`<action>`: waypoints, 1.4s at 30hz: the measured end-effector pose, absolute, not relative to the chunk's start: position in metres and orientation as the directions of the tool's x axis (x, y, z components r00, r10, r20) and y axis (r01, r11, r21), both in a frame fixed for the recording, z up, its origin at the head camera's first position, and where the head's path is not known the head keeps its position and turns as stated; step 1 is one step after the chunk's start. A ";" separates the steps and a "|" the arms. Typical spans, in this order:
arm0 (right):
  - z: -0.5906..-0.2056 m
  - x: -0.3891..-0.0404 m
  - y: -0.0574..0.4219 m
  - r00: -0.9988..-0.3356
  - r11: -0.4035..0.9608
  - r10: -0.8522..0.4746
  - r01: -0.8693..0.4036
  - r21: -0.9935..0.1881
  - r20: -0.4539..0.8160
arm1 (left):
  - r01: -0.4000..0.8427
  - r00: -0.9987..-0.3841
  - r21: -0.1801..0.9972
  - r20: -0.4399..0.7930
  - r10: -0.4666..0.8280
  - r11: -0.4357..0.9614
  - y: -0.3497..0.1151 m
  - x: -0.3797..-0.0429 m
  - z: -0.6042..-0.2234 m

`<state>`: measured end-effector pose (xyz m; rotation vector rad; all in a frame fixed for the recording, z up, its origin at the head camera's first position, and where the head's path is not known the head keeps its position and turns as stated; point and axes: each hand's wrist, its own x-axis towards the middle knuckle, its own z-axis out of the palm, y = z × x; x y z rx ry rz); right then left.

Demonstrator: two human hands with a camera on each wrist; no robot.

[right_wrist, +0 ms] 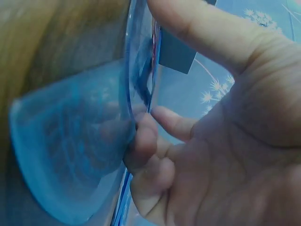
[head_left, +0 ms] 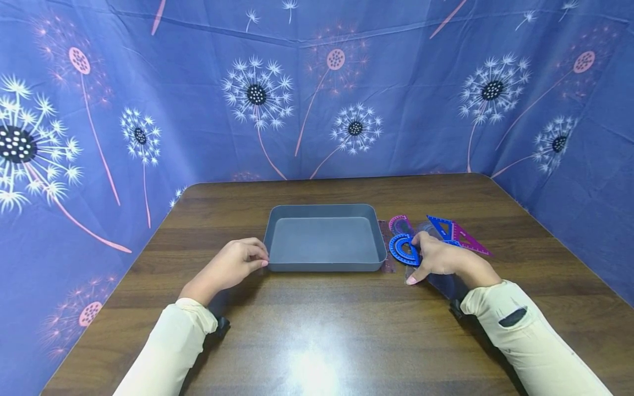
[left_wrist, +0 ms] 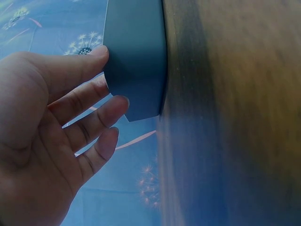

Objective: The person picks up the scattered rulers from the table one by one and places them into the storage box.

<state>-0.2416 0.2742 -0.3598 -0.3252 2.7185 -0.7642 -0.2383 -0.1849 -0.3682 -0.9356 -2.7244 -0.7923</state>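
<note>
In the head view, my left hand [head_left: 236, 265] is at the front left corner of a grey rectangular tray [head_left: 324, 267]. The left wrist view shows its thumb and fingertips pinching the rim of that tray [left_wrist: 136, 61]. To the tray's right, my right hand [head_left: 441, 258] reaches over geometry pieces and grips a clear plastic piece [right_wrist: 70, 141] between thumb and fingers. What kind of piece this is I cannot tell. Beside the fingertips lies a blue protractor [head_left: 394, 247], a pink protractor [head_left: 394, 223] behind it. A blue set square [head_left: 433, 219] and a pink set square [head_left: 477, 246] lie beyond the hand.
A reddish see-through strip [head_left: 388, 266] lies along the tray's right side, partly hidden by it. Everything rests on a brown wooden table [head_left: 307, 308]. A blue dandelion-print cloth [head_left: 307, 148] hangs behind and at both sides.
</note>
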 end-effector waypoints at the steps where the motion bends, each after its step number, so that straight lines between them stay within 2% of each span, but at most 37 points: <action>1: -0.359 -0.242 0.275 -0.934 0.833 -0.278 -0.119 -0.540 -0.223 | 0.610 -0.792 0.433 0.305 0.529 0.664 -0.185 -0.238 -0.368; 9: -0.356 -0.246 0.284 -0.960 0.847 -0.202 -0.072 -0.527 -0.192 | 0.589 -0.807 0.448 0.279 0.521 0.672 -0.184 -0.237 -0.366; 18: -0.355 -0.251 0.304 -0.915 0.700 -0.314 -0.043 -0.713 -0.254 | 0.603 -0.797 0.445 0.297 0.526 0.662 -0.185 -0.238 -0.367; 23: -0.354 -0.253 0.314 -0.902 0.651 -0.338 -0.017 -0.759 -0.269 | 0.601 -0.798 0.444 0.301 0.521 0.664 -0.185 -0.239 -0.368; 30: -0.354 -0.255 0.323 -0.895 0.642 -0.359 -0.032 -0.766 -0.263 | 0.602 -0.798 0.446 0.302 0.522 0.662 -0.185 -0.239 -0.368; 42: -0.349 -0.250 0.340 -0.938 0.680 -0.277 -0.038 -0.732 -0.208 | 0.639 -0.769 0.366 0.309 0.559 0.677 -0.186 -0.238 -0.366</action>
